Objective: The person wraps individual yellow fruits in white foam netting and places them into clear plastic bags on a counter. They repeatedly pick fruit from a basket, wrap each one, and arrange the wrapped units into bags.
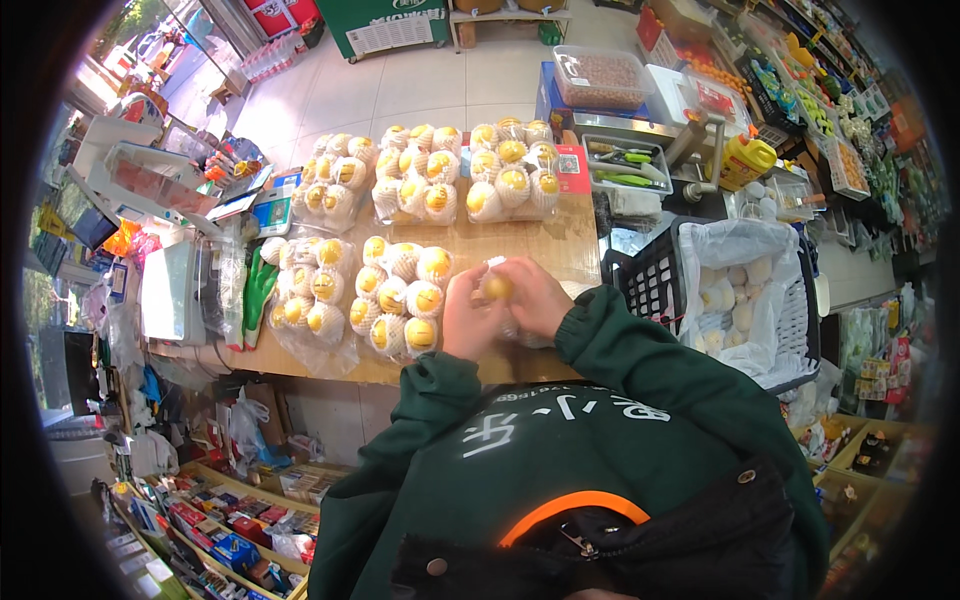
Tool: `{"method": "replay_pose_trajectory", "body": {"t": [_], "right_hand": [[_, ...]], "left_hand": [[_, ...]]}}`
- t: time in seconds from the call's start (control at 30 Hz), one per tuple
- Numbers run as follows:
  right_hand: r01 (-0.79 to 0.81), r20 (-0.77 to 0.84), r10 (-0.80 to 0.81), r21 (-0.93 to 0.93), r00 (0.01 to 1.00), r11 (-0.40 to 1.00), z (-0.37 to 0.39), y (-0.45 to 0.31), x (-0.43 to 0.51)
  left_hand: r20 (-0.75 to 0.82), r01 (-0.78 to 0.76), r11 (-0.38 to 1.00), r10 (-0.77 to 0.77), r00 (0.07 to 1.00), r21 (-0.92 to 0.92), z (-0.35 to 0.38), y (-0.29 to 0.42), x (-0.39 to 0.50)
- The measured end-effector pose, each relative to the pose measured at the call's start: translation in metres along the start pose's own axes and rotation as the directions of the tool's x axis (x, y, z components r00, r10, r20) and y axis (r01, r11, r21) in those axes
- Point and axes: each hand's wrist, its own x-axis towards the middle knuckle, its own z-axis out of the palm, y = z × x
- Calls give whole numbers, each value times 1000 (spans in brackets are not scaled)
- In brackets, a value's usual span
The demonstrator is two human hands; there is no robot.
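Observation:
My left hand (471, 319) and my right hand (538, 294) meet around a round yellow fruit (496, 286) in a white foam net sleeve, over the front of the wooden table (532, 238). Both hands grip it, and their fingers hide part of it. Beneath my right wrist, more white foam netting (576, 289) shows, mostly covered. Just left of my left hand sits a pack of netted yellow fruit (401, 296), the fruit bearing dark-printed labels. Another pack (309, 289) lies farther left in clear plastic. Three similar packs, including one at the back right (512, 169), line the far side.
A black plastic basket (651, 281) with a white liner holds netted fruit (739, 296) at right. Behind it stand a tool tray (628, 166), a yellow jug (746, 161) and a lidded tub (602, 77). Green gloves (259, 294) and a scale (171, 292) are at left.

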Motion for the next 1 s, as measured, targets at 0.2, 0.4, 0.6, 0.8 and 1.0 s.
{"method": "replay_pose_trajectory", "body": {"t": [0.2, 0.4, 0.6, 0.8, 1.0], "right_hand": [[1, -16, 1, 114, 1000, 993, -20, -17, -14], [-308, 114, 306, 621, 945, 721, -50, -36, -39], [-365, 51, 374, 375, 926, 852, -62, -37, -51], [-417, 48, 441, 433, 896, 799, -60, -35, -67], [-511, 213, 596, 767, 774, 389, -58, -19, -76]], "left_hand": [[108, 91, 887, -46, 993, -454, -4, 21, -16], [228, 190, 807, -70, 971, -560, 3, 40, -35], [293, 238, 832, -95, 951, -501, 20, 43, -39], [339, 319, 851, -180, 923, -416, 33, 45, -38], [429, 434, 755, -224, 875, -491, 39, 35, -43]]}}
